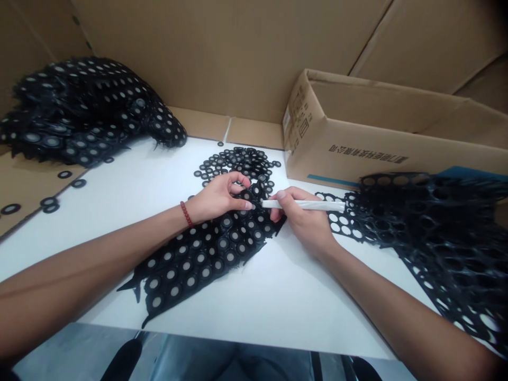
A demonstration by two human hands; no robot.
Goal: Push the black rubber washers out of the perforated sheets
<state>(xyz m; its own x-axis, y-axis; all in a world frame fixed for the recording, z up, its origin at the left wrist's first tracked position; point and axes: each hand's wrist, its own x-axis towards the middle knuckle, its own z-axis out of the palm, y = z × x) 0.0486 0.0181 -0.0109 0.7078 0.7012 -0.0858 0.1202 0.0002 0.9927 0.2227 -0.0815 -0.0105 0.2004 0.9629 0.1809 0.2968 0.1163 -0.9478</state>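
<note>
A black rubbery sheet of moulded rings [205, 257] lies slantwise on the white table [254, 312]. My left hand [218, 198], with a red bead bracelet at the wrist, grips the sheet's far end between thumb and curled fingers. In my right hand [304, 217] is a white stick-like tool [317, 205], its tip pointing left at the sheet's end beside my left thumb. What the tip touches is too small to tell. Just beyond my hands, loose black rings [242, 161] form a pile.
Back left, a large heap of ring sheets [79, 111] rests against cardboard. Punched-out black sheets [432, 233] lie at the right, before an open cardboard box [357, 151]. A few stray rings [64, 174] are scattered at the left edge.
</note>
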